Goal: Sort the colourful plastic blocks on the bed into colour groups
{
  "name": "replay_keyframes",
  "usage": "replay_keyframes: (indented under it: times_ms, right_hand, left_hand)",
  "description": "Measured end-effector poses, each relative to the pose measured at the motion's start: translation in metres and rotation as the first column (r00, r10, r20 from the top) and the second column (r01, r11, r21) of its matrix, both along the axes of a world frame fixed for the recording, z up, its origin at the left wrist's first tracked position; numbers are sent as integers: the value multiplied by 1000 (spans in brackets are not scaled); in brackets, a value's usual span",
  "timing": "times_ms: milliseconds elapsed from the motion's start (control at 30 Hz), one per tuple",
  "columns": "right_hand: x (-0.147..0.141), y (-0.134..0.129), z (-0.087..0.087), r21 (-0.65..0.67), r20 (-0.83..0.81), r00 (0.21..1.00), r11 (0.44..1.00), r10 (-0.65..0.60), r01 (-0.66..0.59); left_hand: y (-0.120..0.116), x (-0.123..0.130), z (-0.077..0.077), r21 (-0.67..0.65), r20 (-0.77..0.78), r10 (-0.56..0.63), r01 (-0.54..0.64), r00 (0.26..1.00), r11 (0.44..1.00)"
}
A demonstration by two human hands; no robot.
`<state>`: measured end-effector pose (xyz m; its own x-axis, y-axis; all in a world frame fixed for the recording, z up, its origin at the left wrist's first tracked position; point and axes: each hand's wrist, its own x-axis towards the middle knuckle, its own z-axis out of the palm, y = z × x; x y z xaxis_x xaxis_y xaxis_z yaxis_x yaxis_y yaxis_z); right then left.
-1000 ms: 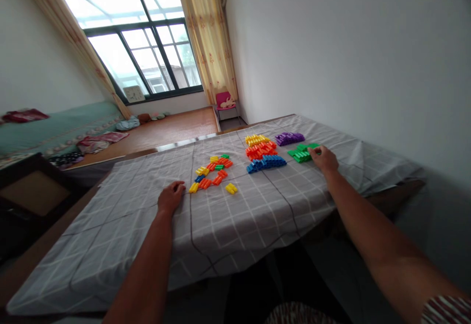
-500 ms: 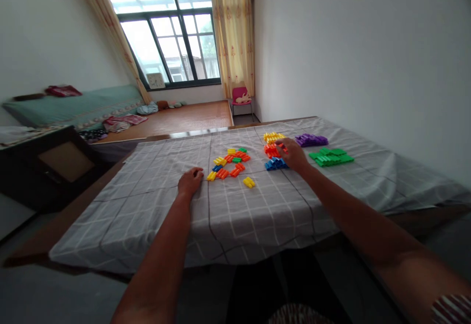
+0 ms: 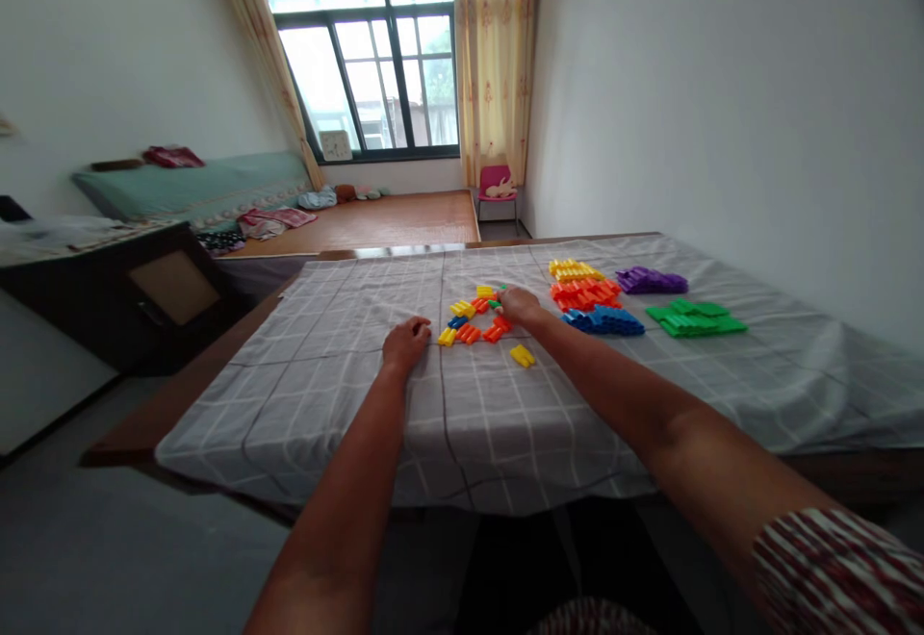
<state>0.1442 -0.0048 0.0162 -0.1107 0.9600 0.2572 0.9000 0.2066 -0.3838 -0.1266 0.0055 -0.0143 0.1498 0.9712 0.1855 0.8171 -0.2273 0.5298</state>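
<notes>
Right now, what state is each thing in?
Left hand: fingers loosely curled
Right hand: at block ring, grip unclear
Block ring: partly hidden by right hand
Loose yellow block: lying apart
Yellow pile: heaped
Orange pile: heaped
Blue pile: heaped
Purple pile: heaped
Green pile: heaped
Cloth: spread, creased
Curtains: drawn aside

- Ring of tube-like blocks (image 3: 469, 334): yellow, orange, blue, green; lies flat, far right part partly hidden.
- Loose yellow block (image 3: 522, 356): lies just apart, on the ring's near right.
- Yellow pile (image 3: 576, 270), orange pile (image 3: 584, 294), blue pile (image 3: 604, 321): sit close together, right of the ring.
- Purple pile (image 3: 652, 281), green pile (image 3: 695, 319): farther right of the ring.
</notes>
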Motion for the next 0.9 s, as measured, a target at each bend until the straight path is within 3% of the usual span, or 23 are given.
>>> replay_keyframes:
  times_ms: [67,133,267,367,467,567,667,767,900]
  right_hand:
    - [1,2,2,-55,75,993,994,-92,97]
    - [3,-4,6,-10,94,988,992,-122,123]
    - [28,-37,14,208,-116,993,976,-32,55]
    - [77,-72,16,328,-282,958,933,-52,147]
    - [152,-108,10,385,-462,865,833,-198,397]
    - [236,-141,-9,372,-581,703,634,-412,678]
    - [304,-169,-35,301,-544,550,465,-634,833]
    - [337,-188,-58,211,-481,451,400,-752,892]
    - [342,-195,-70,187,-442,435,394,-784,900]
  left_hand:
    - [1,0,-1,2,-3,5,-5,1000,1000]
    - [1,0,-1,-2,-2,12,-12,1000,1000]
    - [5,-1,-3,-1,-3,8,-8,1000,1000]
    - [9,-3,-4,3,-21,10,-10,1000,1000]
    - [12,-3,-4,10,-48,20,-20,999,1000]
    - [14,-3,-2,16,-66,22,-21,998,1000]
    - [14,-2,-1,31,-90,29,-26,996,999]
    - [14,-2,0,35,-112,33,-29,993,999]
    - [13,-2,0,48,-140,35,-28,989,998]
